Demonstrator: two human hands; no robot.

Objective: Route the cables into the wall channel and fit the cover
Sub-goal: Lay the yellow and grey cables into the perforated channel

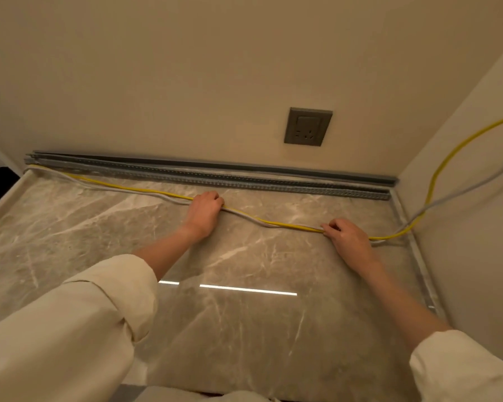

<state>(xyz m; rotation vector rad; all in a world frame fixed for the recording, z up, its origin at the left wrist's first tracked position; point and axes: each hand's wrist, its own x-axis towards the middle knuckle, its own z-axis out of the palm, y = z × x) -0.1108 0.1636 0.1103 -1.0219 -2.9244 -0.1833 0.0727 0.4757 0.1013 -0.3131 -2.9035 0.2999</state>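
Note:
A yellow cable (pixel 276 223) and a grey cable (pixel 253 219) lie side by side across the marble counter (pixel 99 227), a little in front of the back wall. My left hand (pixel 205 211) is closed over both cables near the middle. My right hand (pixel 347 236) pinches them further right. Behind the cables, along the foot of the wall, lies a long grey slotted channel (pixel 244 181). A smooth grey cover strip (pixel 244 166) lies just behind it against the wall. Both cables run off to the right and climb the side wall.
A grey wall socket (pixel 307 126) sits on the back wall above the channel's right half. The side wall (pixel 476 213) closes the counter on the right. A bright strip of light (pixel 247 290) reflects on the marble between my arms.

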